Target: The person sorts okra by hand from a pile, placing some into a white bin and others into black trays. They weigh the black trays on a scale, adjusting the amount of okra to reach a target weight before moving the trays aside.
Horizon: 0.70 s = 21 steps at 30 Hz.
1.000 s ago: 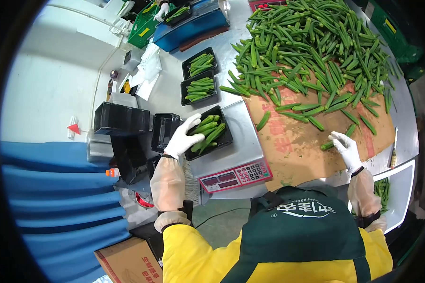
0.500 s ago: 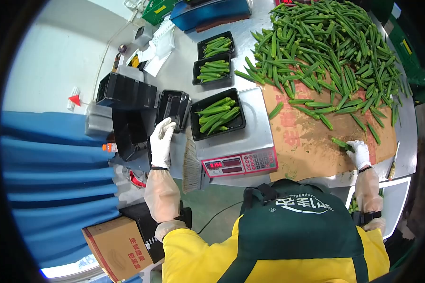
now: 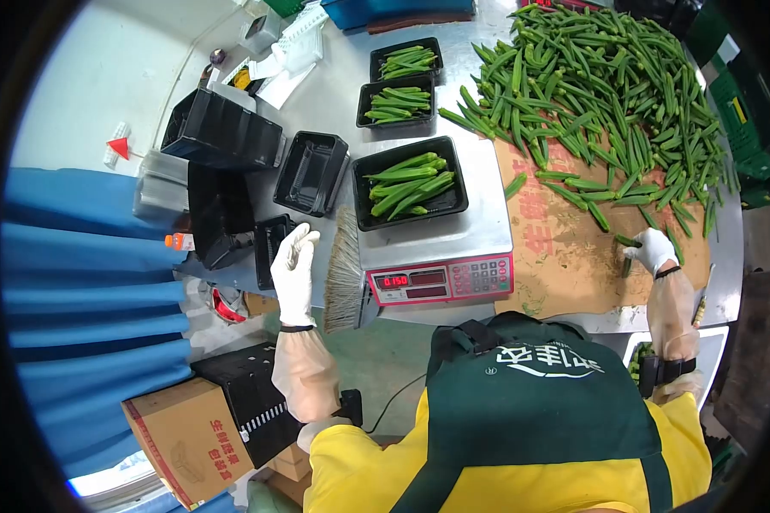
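My left hand [image 3: 294, 275], in a white glove, is raised with its fingers loosely apart and nothing visible in them. It is beside a small black tray [image 3: 274, 248], and a bigger black tray [image 3: 311, 173] lies just beyond it. My right hand [image 3: 655, 250], also gloved, is closed on an okra pod [image 3: 628, 242] above the stained cardboard [image 3: 565, 265]. Another pod [image 3: 627, 268] shows just under that hand. Between my hands, a red-edged scale [image 3: 439, 280] bears a black tray [image 3: 456, 205] with several okra pods [image 3: 409, 185].
A large okra heap [image 3: 607, 85] covers the far right. Two black trays with okra [image 3: 407, 60] stand behind the scale. A brush [image 3: 344, 274] is left of the scale. Stacked black containers [image 3: 227, 128] are at the left. A white bin [image 3: 714, 350] is below the right arm.
The whole view has shifted slightly. My left hand has drawn back from the bigger black tray. My right hand has turned, and the pod in it points differently. The scale's last digit looks different.
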Each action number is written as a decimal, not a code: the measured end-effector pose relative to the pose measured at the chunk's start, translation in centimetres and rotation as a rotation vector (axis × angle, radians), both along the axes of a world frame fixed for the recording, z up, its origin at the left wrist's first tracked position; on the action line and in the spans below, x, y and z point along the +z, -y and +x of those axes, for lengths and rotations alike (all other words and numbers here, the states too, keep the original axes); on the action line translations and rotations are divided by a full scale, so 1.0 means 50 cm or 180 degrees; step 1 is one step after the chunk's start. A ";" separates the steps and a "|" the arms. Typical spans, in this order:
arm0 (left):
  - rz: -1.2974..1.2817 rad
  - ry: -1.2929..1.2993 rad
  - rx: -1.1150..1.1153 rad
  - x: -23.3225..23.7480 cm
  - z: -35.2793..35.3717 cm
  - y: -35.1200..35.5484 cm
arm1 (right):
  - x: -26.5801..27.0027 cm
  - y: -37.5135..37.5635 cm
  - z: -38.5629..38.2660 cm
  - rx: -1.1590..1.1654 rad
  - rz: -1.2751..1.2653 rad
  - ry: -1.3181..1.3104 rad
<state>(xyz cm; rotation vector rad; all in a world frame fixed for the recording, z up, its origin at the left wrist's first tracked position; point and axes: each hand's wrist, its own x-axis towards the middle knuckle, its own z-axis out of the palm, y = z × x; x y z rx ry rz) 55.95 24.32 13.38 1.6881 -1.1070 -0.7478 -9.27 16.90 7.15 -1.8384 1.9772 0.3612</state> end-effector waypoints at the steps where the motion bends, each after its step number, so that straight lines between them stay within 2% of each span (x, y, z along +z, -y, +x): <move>1: -0.0009 -0.0013 -0.0001 -0.001 0.001 -0.002 | 0.017 0.012 0.013 -0.0006 0.0146 -0.0044; 4: -0.0007 -0.0206 0.0103 -0.002 0.006 -0.005 | 0.034 0.027 0.032 -0.0109 -0.0054 -0.0303; 5: 0.0001 -0.0300 0.0157 -0.006 0.008 -0.007 | 0.036 0.026 0.032 -0.0071 -0.0355 -0.0082; 8: 0.0026 -0.0440 0.0229 -0.021 0.021 -0.014 | 0.031 0.057 0.049 0.0343 -0.1241 0.1060; 12: 0.0059 -0.0514 0.0256 -0.043 0.010 0.005 | 0.164 0.085 0.296 -0.0520 -0.0326 0.3816; 14: 0.0018 -0.0707 0.0134 -0.039 -0.014 0.025 | 0.185 0.101 0.411 -0.0445 -0.0185 0.4201; 16: -0.0128 -0.0930 -0.0029 -0.069 -0.018 0.045 | 0.143 0.126 0.506 -0.0161 -0.0191 0.4561; 18: -0.0148 -0.0790 -0.0178 -0.068 -0.034 0.061 | 0.115 0.133 0.597 -0.0008 -0.0164 0.4434; 19: -0.0128 -0.0764 -0.0216 -0.070 -0.037 0.066 | 0.045 0.141 0.629 0.0155 -0.0378 0.4065; 21: -0.0144 -0.0693 -0.0264 -0.073 -0.037 0.063 | 0.010 0.142 0.659 0.0226 -0.0683 0.3825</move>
